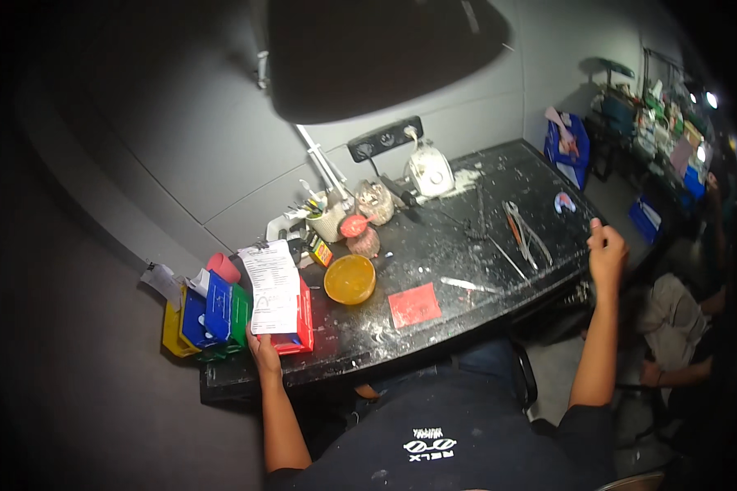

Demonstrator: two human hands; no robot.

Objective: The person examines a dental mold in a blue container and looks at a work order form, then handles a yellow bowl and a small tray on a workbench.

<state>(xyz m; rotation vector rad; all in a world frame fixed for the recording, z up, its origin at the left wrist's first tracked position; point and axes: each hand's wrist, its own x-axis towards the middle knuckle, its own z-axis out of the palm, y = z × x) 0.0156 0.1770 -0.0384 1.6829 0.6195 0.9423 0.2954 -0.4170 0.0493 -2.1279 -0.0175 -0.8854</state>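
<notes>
At the table's left end, my left hand [264, 357] is closed at the near edge of a red bin [305, 321]. A printed white sheet [272, 286] with a small drawn arch lies over that bin, its lower corner by my thumb. My right hand [608, 255] is raised beside the table's right edge, fingers curled and thumb up; whatever is inside them, if anything, is hidden. Nearest to it on the tabletop is a pink and pale blue dental arch piece [564, 203]. Metal pliers or tongs [529, 237] with an orange-brown part lie further left.
Yellow [174, 331], blue [219, 304] and green [239, 309] bins cluster left. A yellow-brown bowl [350, 279] and flat red sheet [414, 305] lie on the black table [360, 348]. A tool cup [329, 222] and white device [431, 172] stand behind, beneath a dark lamp shade [385, 57]. Someone sits right.
</notes>
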